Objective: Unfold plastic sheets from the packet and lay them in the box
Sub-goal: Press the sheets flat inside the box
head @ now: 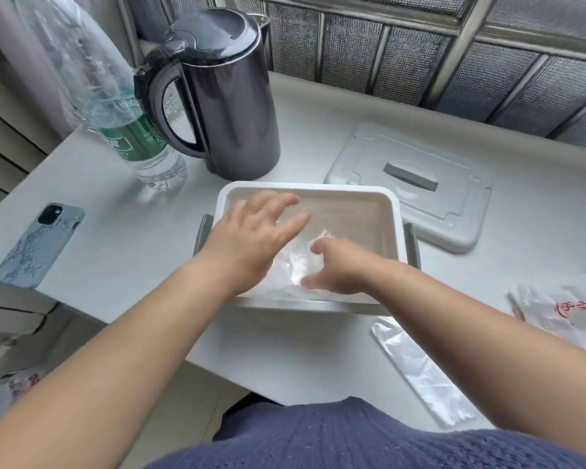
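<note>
Table [122,238], kettle [230,96] and bottle [132,137] behind box [394,211], left hand [251,238] fingers spread, right hand [339,269] fingers seemingly pinching sheet [291,265]

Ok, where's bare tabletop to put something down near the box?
Widest free patch: table between the phone and the box. A smaller strip lies in front of the box, left of the folded sheet. Crowded: behind the box, where bottle, kettle and lid sit close; the packet fills the right edge.
</note>
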